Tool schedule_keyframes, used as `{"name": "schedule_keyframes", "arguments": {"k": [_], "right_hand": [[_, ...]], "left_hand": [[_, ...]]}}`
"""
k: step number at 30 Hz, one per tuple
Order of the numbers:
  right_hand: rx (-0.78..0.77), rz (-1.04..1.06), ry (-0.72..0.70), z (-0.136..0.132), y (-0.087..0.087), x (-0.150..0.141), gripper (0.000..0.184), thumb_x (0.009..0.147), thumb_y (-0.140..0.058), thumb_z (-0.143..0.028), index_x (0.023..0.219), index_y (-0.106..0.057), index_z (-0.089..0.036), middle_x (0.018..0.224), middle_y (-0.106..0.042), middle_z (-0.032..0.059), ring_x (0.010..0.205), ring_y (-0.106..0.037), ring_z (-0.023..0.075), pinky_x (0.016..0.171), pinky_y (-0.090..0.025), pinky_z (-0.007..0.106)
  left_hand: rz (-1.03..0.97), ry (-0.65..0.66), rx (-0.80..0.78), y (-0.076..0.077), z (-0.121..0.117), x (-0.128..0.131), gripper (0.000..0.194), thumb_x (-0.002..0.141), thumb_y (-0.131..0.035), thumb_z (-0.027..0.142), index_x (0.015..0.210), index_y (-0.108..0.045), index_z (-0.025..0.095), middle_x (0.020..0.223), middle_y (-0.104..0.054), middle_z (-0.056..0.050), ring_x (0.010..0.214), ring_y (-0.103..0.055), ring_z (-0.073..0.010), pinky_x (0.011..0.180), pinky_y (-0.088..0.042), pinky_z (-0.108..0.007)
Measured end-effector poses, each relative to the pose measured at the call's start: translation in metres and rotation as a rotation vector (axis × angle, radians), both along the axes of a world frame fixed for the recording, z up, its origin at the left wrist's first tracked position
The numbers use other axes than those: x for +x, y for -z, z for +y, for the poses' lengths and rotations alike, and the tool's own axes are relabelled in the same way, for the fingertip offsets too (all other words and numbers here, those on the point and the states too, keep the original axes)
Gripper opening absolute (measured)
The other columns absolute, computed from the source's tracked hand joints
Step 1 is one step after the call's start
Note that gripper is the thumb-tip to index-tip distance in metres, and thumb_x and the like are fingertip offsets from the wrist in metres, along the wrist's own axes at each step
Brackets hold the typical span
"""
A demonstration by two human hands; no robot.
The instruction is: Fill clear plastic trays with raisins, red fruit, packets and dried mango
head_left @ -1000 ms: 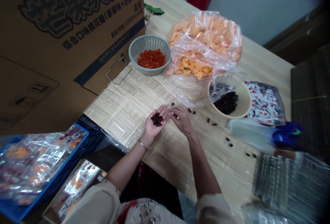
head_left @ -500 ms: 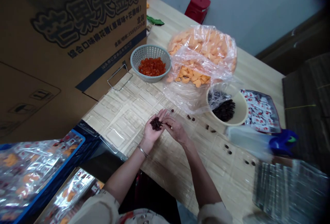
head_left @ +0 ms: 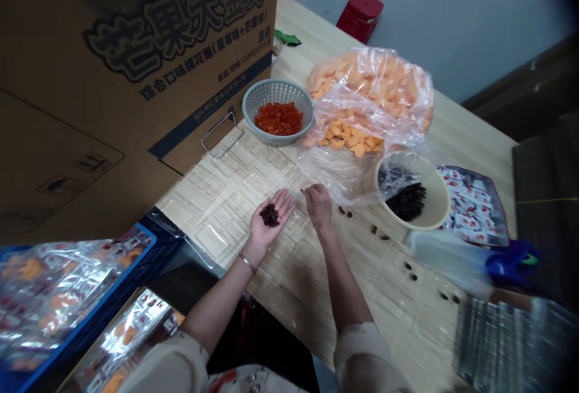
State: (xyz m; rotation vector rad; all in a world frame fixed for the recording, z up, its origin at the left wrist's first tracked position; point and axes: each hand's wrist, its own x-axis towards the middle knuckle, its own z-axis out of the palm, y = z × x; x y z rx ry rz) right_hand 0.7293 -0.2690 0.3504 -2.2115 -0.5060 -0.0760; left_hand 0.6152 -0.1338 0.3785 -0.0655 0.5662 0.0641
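Observation:
My left hand (head_left: 266, 224) is palm up over the clear plastic trays, fingers stretched out, and bears a small heap of dark brown candies (head_left: 269, 215). To its right, my right hand (head_left: 318, 203) is held low over the trays, thumb and fingertips pinched together at a small dark piece, probably one of the same candies. Its back hides part of the tray below. Small dark candies (head_left: 345, 212) lie in pairs along a row of clear trays (head_left: 362, 272), running from beside my right hand toward the lower right.
A grey basket (head_left: 253, 125) holds orange-red pieces. Behind are a plastic bag of orange candies (head_left: 375, 88), a cream bowl (head_left: 441, 212) of dark candies and a tray of wrapped sachets (head_left: 473, 203). A large carton (head_left: 136, 122) stands left. Stacked clear trays (head_left: 502, 345) are at lower right.
My right hand has left the heap in my left palm and moved right, down toward the trays. My left fingers have spread more. The view has shifted slightly left.

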Motion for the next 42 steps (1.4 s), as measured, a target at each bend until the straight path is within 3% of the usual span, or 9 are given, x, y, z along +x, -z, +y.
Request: {"name": "schedule_keyframes", "arguments": {"k": [4,6,8,14,20,25,30,36,42], "right_hand": [[0.109,0.095,-0.295,0.000,-0.031,-0.030,0.016,0.092,-0.059,-0.030,0.099,-0.070,-0.020,0.101,-0.064,0.0092,0.085,-0.061,0.0201,0.073,-0.053,0.034],[0.142,0.152,-0.498,0.002,-0.047,-0.045,0.017,0.093,-0.059,-0.029,0.106,-0.067,-0.022,0.107,-0.064,0.0088,0.095,-0.062,0.0208,0.080,-0.054,0.035],[0.146,0.179,-0.590,0.004,-0.056,-0.057,0.019,0.095,-0.056,-0.027,0.112,-0.064,-0.022,0.110,-0.063,0.0095,0.101,-0.061,0.0212,0.085,-0.054,0.037],[0.108,0.038,-0.514,0.013,-0.052,-0.080,0.018,0.097,-0.052,-0.024,0.111,-0.062,-0.020,0.107,-0.063,0.0114,0.102,-0.062,0.0229,0.090,-0.054,0.041],[0.051,-0.087,-0.467,0.024,-0.051,-0.103,0.022,0.098,-0.047,-0.021,0.104,-0.068,-0.021,0.105,-0.068,0.0121,0.105,-0.063,0.0246,0.095,-0.053,0.045],[0.183,0.005,-0.277,0.023,-0.041,-0.070,0.015,0.093,-0.056,-0.024,0.100,-0.069,-0.020,0.097,-0.070,0.0068,0.084,-0.067,0.0177,0.075,-0.056,0.031],[0.042,-0.058,-0.067,0.039,-0.005,0.007,0.020,0.092,-0.053,-0.026,0.090,-0.071,-0.016,0.084,-0.070,0.0072,0.070,-0.063,0.0175,0.066,-0.051,0.030],[-0.053,-0.058,-0.185,0.070,0.018,0.056,0.021,0.090,-0.054,-0.018,0.081,-0.072,-0.015,0.086,-0.069,0.0111,0.083,-0.063,0.0222,0.078,-0.050,0.035],[-0.039,0.006,-0.368,0.071,-0.006,0.021,0.021,0.095,-0.053,-0.023,0.098,-0.071,-0.015,0.103,-0.065,0.0128,0.092,-0.061,0.0211,0.083,-0.051,0.034]], "left_hand": [[-0.020,0.038,0.043,-0.005,0.004,0.003,0.045,0.097,-0.034,0.023,0.138,-0.052,0.016,0.142,-0.056,-0.010,0.132,-0.050,-0.0271,0.091,-0.056,-0.040],[-0.011,0.057,0.077,-0.007,0.005,0.005,0.045,0.097,-0.033,0.023,0.137,-0.054,0.017,0.144,-0.054,-0.009,0.133,-0.049,-0.0259,0.084,-0.057,-0.033],[0.014,0.044,0.103,-0.009,0.004,0.008,0.045,0.097,-0.032,0.023,0.136,-0.054,0.018,0.143,-0.055,-0.009,0.132,-0.051,-0.0249,0.087,-0.056,-0.034],[-0.020,-0.048,0.083,-0.004,0.000,0.010,0.040,0.096,-0.033,0.023,0.120,-0.064,0.014,0.128,-0.066,-0.009,0.124,-0.058,-0.0267,0.103,-0.047,-0.047],[0.063,-0.155,0.051,0.002,0.001,0.009,0.035,0.094,-0.037,0.017,0.104,-0.070,0.013,0.098,-0.076,-0.010,0.097,-0.071,-0.0208,0.101,-0.049,-0.043],[0.137,-0.205,-0.020,-0.005,0.018,0.007,0.034,0.092,-0.039,0.012,0.109,-0.068,0.010,0.095,-0.075,-0.011,0.095,-0.071,-0.0201,0.094,-0.054,-0.038],[0.146,-0.230,-0.047,-0.004,0.038,0.005,0.030,0.091,-0.041,0.011,0.105,-0.067,0.009,0.097,-0.074,-0.011,0.098,-0.070,-0.0224,0.089,-0.057,-0.039],[0.142,-0.213,-0.031,0.003,0.047,0.007,0.030,0.090,-0.043,0.012,0.108,-0.066,0.010,0.099,-0.074,-0.011,0.103,-0.068,-0.0226,0.094,-0.055,-0.040],[0.034,-0.163,0.009,0.001,0.056,0.015,0.037,0.092,-0.041,0.020,0.120,-0.064,0.014,0.120,-0.069,-0.011,0.122,-0.059,-0.0289,0.095,-0.053,-0.047]]}}
